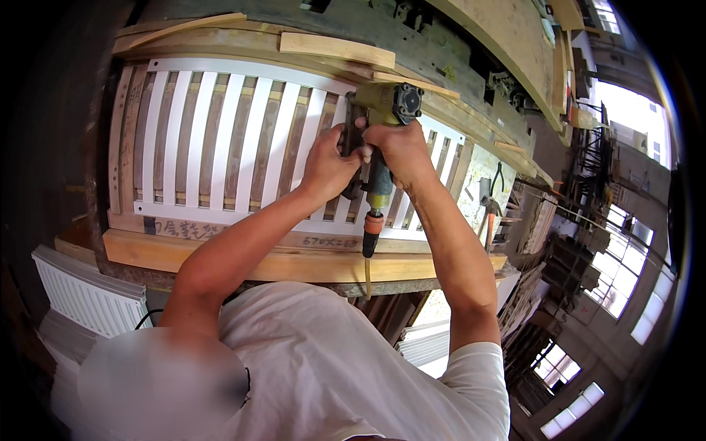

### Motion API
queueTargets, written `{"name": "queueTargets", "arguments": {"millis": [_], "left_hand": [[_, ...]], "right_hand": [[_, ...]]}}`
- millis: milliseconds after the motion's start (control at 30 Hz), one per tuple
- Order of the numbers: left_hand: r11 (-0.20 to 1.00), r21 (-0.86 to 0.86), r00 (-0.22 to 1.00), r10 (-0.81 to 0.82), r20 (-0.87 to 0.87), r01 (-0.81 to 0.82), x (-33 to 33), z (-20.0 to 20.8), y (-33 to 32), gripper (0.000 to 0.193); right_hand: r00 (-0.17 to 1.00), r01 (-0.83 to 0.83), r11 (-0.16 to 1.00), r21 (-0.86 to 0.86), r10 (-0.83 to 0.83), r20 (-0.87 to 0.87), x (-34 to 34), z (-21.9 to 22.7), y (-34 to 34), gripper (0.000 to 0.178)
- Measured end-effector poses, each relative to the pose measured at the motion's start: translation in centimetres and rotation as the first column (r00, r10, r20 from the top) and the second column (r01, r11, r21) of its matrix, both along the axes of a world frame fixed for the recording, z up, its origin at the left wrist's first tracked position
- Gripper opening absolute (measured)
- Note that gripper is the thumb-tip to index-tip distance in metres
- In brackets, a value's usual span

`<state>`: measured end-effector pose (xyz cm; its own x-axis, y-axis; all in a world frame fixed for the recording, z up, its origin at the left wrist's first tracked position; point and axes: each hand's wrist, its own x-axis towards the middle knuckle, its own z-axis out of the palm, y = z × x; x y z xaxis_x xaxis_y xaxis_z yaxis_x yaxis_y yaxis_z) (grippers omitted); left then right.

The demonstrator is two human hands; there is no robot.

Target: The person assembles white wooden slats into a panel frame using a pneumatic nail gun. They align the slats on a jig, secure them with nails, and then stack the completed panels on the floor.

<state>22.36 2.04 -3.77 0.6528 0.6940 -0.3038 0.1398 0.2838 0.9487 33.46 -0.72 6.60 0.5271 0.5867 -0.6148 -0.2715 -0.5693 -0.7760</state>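
Observation:
A nail gun (375, 173), olive-green and black, is held upright over a white slatted panel (254, 151). My right hand (403, 151) wraps around its handle just below the round black cap. The thumb and fingers of my left hand (329, 167) close on the gun's dark side part, close to my right fingertips; anything small between them is hidden. From the handle's base, an orange-and-black connector (373, 224) leads to a thin yellowish hose (368, 278). Beneath the gun, the panel lies flat inside a wooden frame (169, 251), with wood strips visible between its slats.
Loose wood strips (337, 50) lie along the far side of the frame. A hammer (490, 214) and pliers (499, 176) rest at the right end of the bench. White slatted panels (88, 294) are stacked at the near left. A long wooden board (500, 40) lies beyond.

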Motion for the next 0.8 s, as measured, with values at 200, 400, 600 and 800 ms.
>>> {"name": "queueTargets", "arguments": {"millis": [200, 400, 600, 800], "left_hand": [[0.988, 0.053, 0.981, -0.138, -0.135, 0.146, -1.6, 2.2, 2.2, 0.033], [0.995, 0.036, 0.993, -0.093, -0.075, 0.096, -2.5, 0.8, 2.8, 0.029], [0.998, -0.024, 0.999, -0.050, -0.014, 0.049, -2.7, 1.9, 3.5, 0.026], [0.999, -0.041, 0.999, -0.036, 0.020, 0.036, -2.8, 1.7, 3.7, 0.026]], "right_hand": [[0.995, 0.060, 0.994, 0.087, -0.053, -0.087, -1.0, -0.3, 0.5, 0.013], [1.000, -0.009, 1.000, 0.010, 0.009, -0.009, -2.3, -0.1, 2.1, 0.006], [0.999, -0.024, 0.999, -0.045, 0.026, 0.035, -2.2, -0.4, 2.8, 0.014], [0.998, -0.023, 0.998, -0.051, 0.026, 0.058, -2.6, -0.3, 3.4, 0.014]]}}
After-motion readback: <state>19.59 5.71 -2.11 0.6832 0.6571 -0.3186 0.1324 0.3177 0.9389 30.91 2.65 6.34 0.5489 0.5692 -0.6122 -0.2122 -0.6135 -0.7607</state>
